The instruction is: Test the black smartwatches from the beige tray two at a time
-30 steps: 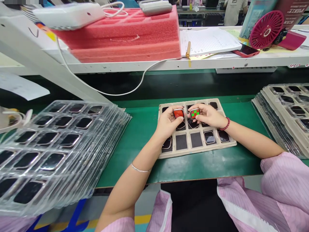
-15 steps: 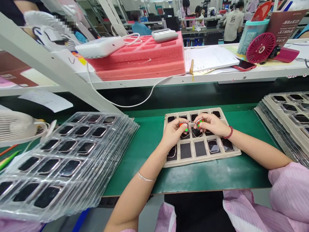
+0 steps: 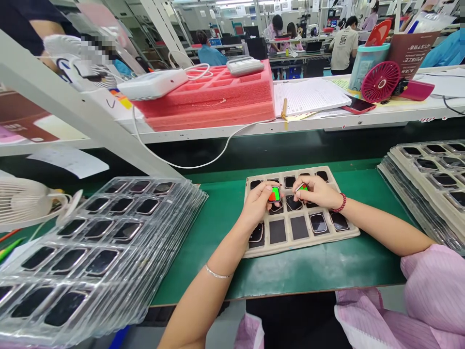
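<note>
My left hand (image 3: 258,199) is closed on a smartwatch (image 3: 275,194) whose lit screen shows red and green. A second smartwatch (image 3: 302,188), also lit red and green, is pinched in my right hand (image 3: 317,192), its face partly covered by the fingers. Both hands are over a beige tray (image 3: 286,245) with dark-lined compartments. Dark-screened watches lie in many of these, such as the watch (image 3: 318,223) in the front row. Two front-row compartments show only their dark lining. My hands hide part of the middle and back rows.
Stacked clear plastic trays of watches (image 3: 152,271) stand at the left, and another tray stack (image 3: 414,169) at the right. A white fan (image 3: 29,198) is at the far left. The shelf ahead carries red foam (image 3: 207,109), papers (image 3: 308,97) and a pink fan (image 3: 380,81).
My hands have drawn slightly apart, each still holding its watch. The left watch's screen is turned more into view, with the thumb off it. The camera view has shifted a little.
</note>
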Demonstrator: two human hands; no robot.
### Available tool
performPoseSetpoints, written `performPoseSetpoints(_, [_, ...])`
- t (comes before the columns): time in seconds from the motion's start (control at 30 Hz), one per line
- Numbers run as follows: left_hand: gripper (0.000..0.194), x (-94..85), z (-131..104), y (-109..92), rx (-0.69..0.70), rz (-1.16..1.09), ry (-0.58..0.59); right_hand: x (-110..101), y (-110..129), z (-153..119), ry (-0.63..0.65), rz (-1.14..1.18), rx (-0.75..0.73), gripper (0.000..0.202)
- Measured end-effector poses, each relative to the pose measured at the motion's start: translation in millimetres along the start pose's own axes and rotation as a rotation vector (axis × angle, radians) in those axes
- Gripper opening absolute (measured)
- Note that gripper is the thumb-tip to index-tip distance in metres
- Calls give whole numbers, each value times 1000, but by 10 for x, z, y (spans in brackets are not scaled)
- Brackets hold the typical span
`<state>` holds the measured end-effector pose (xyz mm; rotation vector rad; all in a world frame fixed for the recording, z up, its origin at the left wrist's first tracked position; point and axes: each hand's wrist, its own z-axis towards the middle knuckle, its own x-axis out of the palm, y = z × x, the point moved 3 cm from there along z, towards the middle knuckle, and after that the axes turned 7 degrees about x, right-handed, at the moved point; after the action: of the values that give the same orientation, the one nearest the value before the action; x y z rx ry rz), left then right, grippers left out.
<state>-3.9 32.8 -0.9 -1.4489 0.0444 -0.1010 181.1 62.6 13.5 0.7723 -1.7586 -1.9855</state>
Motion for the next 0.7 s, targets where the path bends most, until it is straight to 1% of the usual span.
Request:
performPoseSetpoints(0.1, [40, 7, 0, -1, -9, -24, 16, 8, 5, 6, 4, 4, -20, 15])
performPoseSetpoints(0.2, [40, 13, -2, -11, 12, -19, 22, 17, 4, 12, 13, 11, -19, 17])
performPoseSetpoints(0.43, [47, 39, -9, -22, 71, -13, 56, 22, -39, 28, 32, 45, -22, 27])
performPoseSetpoints(0.57, [52, 40, -14, -15, 80, -10, 62, 20, -81, 34, 40, 41, -27, 36])
performPoseSetpoints(0.7, [55, 41, -16, -15, 87, 1, 57, 22, -84, 29, 52, 9, -52, 39])
